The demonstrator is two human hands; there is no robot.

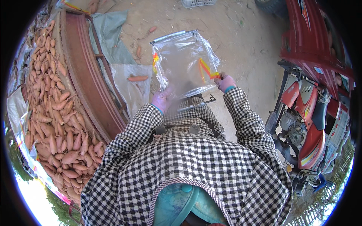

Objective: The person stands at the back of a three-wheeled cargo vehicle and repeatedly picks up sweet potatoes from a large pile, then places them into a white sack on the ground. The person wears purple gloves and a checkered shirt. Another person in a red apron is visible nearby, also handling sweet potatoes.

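Observation:
A clear plastic bag (183,53) with red and yellow stripes spreads out before me, its far edge along a metal bar (169,37). My right hand (225,82), in a pinkish-purple glove, pinches the bag's striped right edge. At the near left corner, my gloved left hand (163,99) grips the plastic; its fingertips are partly blurred. A grey blur over the bag's middle and near side hides some detail there. Close to my knees, a thin metal rod with a hooked end (209,99) shows below the bag.
Sweet potatoes (60,118) fill a truck or cart bed with a reddish metal side (84,65) at my left. One sweet potato (137,78) lies on a pale sheet (131,87). A red motor tricycle (308,121) stands at right; a plastic crate (198,2) is ahead.

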